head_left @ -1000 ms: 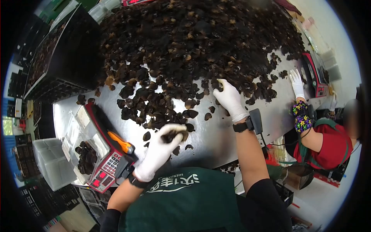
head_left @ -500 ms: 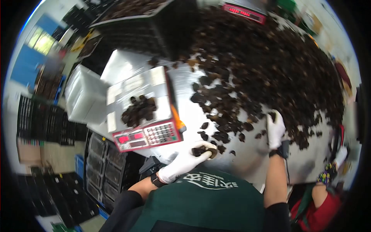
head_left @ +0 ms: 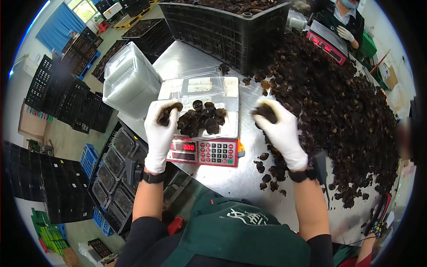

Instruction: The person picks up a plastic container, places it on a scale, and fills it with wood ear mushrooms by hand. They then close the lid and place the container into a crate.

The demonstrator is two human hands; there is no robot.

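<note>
Some dark pieces [head_left: 165,116] inside curled left hand [head_left: 158,129], others inside curled right hand [head_left: 281,130], clear tray [head_left: 226,129] between.

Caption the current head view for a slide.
Gloved left hand and right hand each hold dark pieces; more sit in a clear container on a red-fronted scale.

Head cam on wearer, facing fwd & down, v. wide w/ dark edges; surface [head_left: 224,179] near, apron [head_left: 240,236] at 6 o'clock, L hand [head_left: 158,133] 9, R hand [head_left: 282,131] 3, crate [head_left: 218,33] 12.
</note>
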